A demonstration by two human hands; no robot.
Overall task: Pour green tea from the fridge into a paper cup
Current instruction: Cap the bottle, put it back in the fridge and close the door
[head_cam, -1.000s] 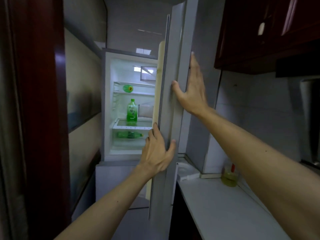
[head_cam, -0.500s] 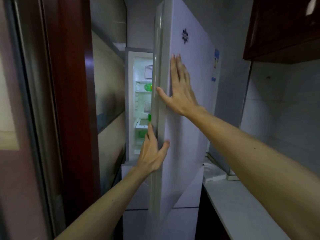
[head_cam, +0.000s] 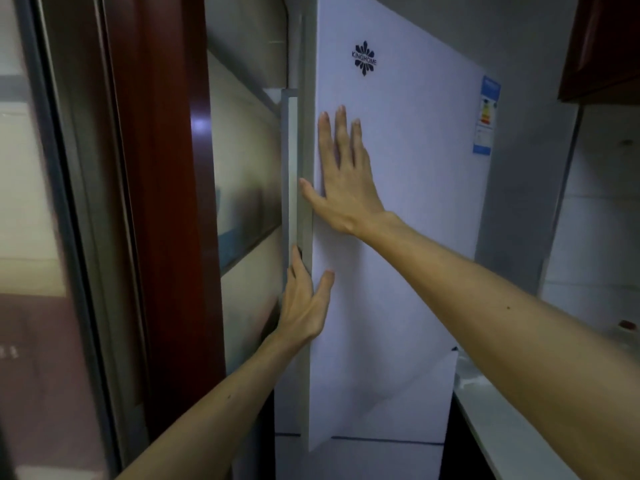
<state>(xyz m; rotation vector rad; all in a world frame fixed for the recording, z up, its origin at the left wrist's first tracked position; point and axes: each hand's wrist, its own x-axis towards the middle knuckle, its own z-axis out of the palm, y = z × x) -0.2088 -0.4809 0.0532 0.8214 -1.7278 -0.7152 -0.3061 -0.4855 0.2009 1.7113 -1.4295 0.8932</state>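
The fridge door (head_cam: pixel 398 237) stands almost shut. The right hand (head_cam: pixel 341 183) lies flat and open on its white front, below the logo (head_cam: pixel 364 58). The left hand (head_cam: pixel 304 299) is open, fingers along the door's edge, thumb on its front. No green tea shows.

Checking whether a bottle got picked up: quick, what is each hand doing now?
Left hand: open, empty, at the fridge door edge.
Right hand: open, empty, flat on the door front.
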